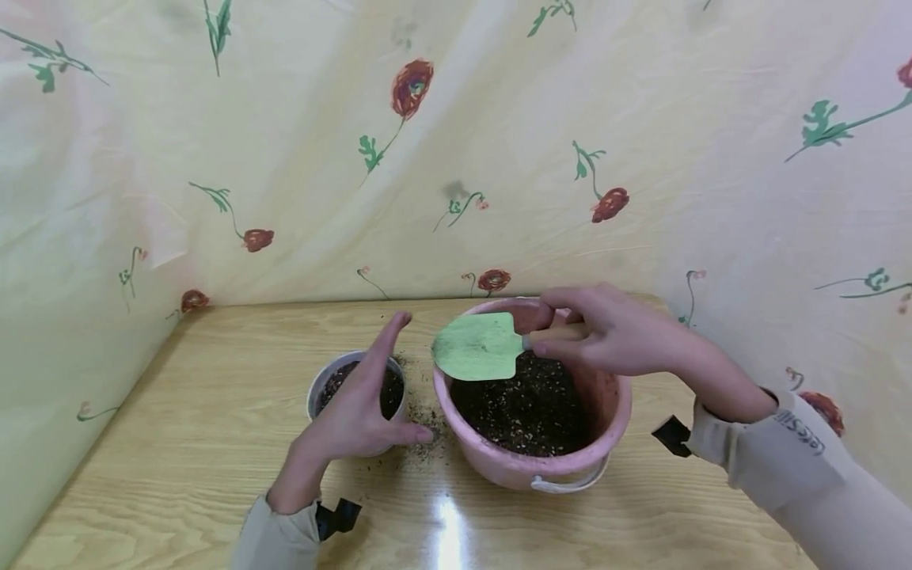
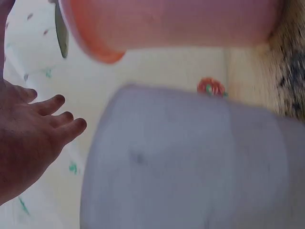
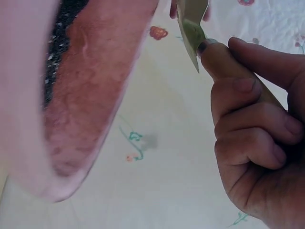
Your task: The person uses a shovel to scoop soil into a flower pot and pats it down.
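Observation:
My right hand [image 1: 616, 331] grips the wooden handle [image 3: 228, 64] of a hand trowel, its fingers curled round it. The trowel's green blade [image 1: 479, 347] hangs over the left rim of a pink bucket [image 1: 499, 467], which holds dark soil [image 1: 530, 404]. Over a small white pot [image 1: 317, 388] my left hand [image 1: 356, 416] is held with fingers extended and thumb spread toward the bucket. The pot also contains dark soil [image 1: 392, 392], partly hidden by that hand. In the left wrist view, the left fingers [image 2: 71, 131] are straight and hold nothing, beside the pot's blurred wall [image 2: 181, 157].
Spilled soil [image 1: 425, 435] is scattered on the wooden table [image 1: 214, 443] between pot and bucket. A white bucket handle [image 1: 570, 483] hangs at the bucket's front. Flowered cloth [image 1: 306, 158] encloses the table at the back and sides.

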`<state>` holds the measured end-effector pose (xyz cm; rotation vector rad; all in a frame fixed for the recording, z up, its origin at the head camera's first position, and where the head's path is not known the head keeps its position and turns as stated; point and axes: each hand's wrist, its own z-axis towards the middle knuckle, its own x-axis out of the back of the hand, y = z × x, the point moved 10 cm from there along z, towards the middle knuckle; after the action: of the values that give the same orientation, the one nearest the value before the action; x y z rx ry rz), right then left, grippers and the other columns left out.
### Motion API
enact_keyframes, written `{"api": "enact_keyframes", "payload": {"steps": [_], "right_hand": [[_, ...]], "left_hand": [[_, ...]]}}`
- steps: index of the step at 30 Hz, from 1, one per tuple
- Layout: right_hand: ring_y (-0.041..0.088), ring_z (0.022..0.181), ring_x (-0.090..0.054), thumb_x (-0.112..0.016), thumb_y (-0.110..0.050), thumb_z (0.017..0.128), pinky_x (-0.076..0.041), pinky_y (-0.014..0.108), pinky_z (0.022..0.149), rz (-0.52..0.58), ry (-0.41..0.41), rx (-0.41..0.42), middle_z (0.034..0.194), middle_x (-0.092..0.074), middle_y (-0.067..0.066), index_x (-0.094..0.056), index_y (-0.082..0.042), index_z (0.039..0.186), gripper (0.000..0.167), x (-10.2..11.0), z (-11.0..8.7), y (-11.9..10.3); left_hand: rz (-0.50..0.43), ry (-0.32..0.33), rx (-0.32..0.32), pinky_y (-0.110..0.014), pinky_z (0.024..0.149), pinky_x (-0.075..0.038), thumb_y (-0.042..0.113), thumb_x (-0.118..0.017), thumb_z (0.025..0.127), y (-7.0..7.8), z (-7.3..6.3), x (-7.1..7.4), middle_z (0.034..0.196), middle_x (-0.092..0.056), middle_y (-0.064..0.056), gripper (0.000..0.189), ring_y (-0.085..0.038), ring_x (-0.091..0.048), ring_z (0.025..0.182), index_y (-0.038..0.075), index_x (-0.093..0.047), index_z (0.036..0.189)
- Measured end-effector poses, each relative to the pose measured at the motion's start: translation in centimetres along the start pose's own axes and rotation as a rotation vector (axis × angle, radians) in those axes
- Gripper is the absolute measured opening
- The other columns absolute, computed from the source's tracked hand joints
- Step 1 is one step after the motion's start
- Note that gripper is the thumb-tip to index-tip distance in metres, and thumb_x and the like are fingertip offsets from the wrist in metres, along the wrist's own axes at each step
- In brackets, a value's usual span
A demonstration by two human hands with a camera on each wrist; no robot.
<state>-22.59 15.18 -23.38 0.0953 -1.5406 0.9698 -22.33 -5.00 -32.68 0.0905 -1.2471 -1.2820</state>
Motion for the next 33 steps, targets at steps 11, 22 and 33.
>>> {"api": "enact_keyframes", "payload": {"steps": [11,22,33], "right_hand": [[0.001,0.05,-0.039,-0.071,-0.031,0.088,-0.038,0.022,0.046,-0.054,-0.013,-0.027,0.058,-0.039,-0.017,-0.059,-0.024,0.086,0.014,-0.9,-1.1,2.8],[-0.004,0.054,-0.049,-0.072,-0.023,0.085,-0.044,0.02,0.052,-0.165,-0.12,0.047,0.063,-0.055,-0.021,-0.063,-0.024,0.08,0.011,-3.8,-0.4,4.2],[-0.003,0.066,-0.065,-0.073,-0.011,0.083,-0.046,0.019,0.051,-0.133,-0.18,0.014,0.074,-0.07,-0.017,-0.06,-0.02,0.081,0.015,-3.6,-1.0,5.2]], "left_hand": [[-0.081,-0.114,0.009,-0.053,0.115,-0.015,0.037,-0.094,0.056,1.5,2.1,-3.7,0.161,0.011,0.001,0.145,-0.022,0.001,0.147,0.024,0.012,0.154],[-0.017,-0.118,-0.052,-0.056,0.115,-0.005,0.04,-0.092,0.057,2.0,2.8,-5.6,0.16,0.015,-0.005,0.146,-0.025,0.01,0.147,0.016,0.015,0.153],[0.023,-0.129,-0.031,-0.053,0.116,-0.007,0.045,-0.09,0.058,1.7,3.0,-5.8,0.161,0.012,-0.006,0.145,-0.023,0.008,0.147,0.016,0.015,0.153]]}}
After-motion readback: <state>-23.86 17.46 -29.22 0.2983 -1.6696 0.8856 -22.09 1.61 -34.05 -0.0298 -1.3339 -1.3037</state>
